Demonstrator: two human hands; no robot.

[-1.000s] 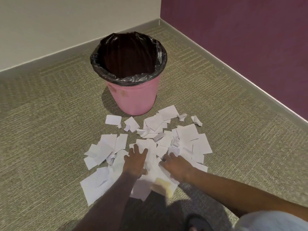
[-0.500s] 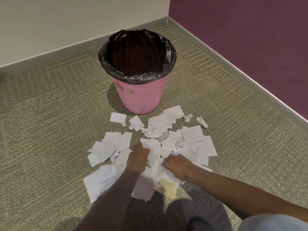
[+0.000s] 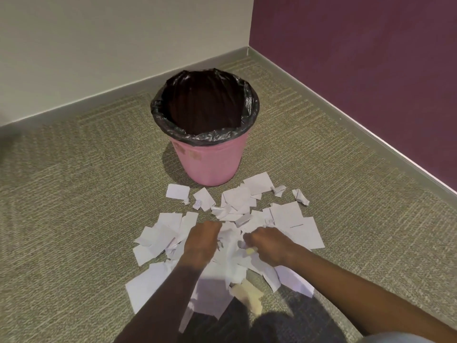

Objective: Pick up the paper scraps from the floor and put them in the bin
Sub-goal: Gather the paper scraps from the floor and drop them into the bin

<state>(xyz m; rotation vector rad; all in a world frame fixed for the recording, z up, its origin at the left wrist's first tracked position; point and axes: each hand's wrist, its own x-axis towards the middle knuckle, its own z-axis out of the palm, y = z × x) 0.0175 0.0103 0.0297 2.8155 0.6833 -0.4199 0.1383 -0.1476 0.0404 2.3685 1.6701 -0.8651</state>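
While paper scraps point(image 3: 291, 219) lie strewn on the carpeted floor point(image 3: 74, 194) just in front of the pink bin point(image 3: 210, 164) (lined with a black bag point(image 3: 173, 112)), a person's left hand point(image 3: 201, 243) and right hand point(image 3: 269, 246), side by side, each have a tight, curled grip on crumpled pieces at the pile's middle.

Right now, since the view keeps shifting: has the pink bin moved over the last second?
No. The pink bin stands as before against the square scrap by its base and the wall corner; only the camera shifted.
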